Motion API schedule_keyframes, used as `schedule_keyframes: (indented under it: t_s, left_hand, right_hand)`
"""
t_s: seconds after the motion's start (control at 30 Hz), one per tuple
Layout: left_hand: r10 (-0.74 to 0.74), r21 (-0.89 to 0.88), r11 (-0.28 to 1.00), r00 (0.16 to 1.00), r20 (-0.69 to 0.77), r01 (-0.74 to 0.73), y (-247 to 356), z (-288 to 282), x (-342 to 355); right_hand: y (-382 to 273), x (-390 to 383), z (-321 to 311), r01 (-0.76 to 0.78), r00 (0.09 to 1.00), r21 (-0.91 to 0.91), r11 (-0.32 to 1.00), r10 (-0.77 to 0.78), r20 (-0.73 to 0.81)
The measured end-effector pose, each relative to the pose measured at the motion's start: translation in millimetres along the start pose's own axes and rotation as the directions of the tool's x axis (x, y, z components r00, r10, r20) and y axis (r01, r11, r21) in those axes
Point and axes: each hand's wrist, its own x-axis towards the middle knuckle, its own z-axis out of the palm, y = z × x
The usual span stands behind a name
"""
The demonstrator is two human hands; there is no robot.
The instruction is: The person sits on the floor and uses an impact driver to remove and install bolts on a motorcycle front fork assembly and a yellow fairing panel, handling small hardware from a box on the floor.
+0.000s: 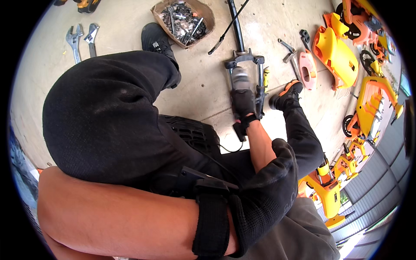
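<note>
My right hand (243,102), in a black glove, reaches down over a dark bicycle-type suspension fork (245,57) on the floor between my feet. Its fingers look closed around a blurred, rounded greyish thing (239,77) between the fork legs; its kind cannot be made out. Closer to me, my left hand (271,190), also black-gloved, lies across my right forearm in this view. Its thumb side faces up, and the other fingers are hidden behind it. Black straps with small devices and a cable circle both wrists.
A cardboard box (208,17) of metal parts stands beyond my left shoe. Two adjustable wrenches (74,43) lie far left. To the right are hand tools (291,54), a pink part (308,71), a yellow-orange body panel (337,56) and several small yellow vehicles (375,108).
</note>
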Motion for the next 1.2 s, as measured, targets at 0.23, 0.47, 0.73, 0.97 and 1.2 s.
schedule_keyframes:
  t_s: [0.23,0.47,0.73,0.97,1.2]
  left_hand:
    - [-0.037,-0.01,0.999,0.999,-0.034,0.036,-11,-1,-2]
    - [-0.033,0.008,0.999,0.999,-0.025,0.034,-10,1,-4]
    - [-0.014,0.101,0.995,1.0,-0.027,0.016,1,-6,6]
    - [0.011,0.205,0.979,0.999,-0.039,-0.003,14,-17,37]
    - [0.013,0.117,0.993,0.984,0.18,-0.035,10,-16,53]
  right_hand:
    - [7,51,-70,0.297,0.934,-0.432,0.852,-0.164,0.318]
    - [-2,13,-60,0.167,0.97,-0.232,0.958,-0.117,0.215]
    - [-57,-38,-133,-0.457,0.86,0.878,0.144,-0.183,0.477]
    - [-77,-61,-165,-0.302,0.906,0.946,0.115,-0.273,0.322]
    - [-75,-66,-170,-0.315,0.895,0.949,0.029,-0.323,0.307]
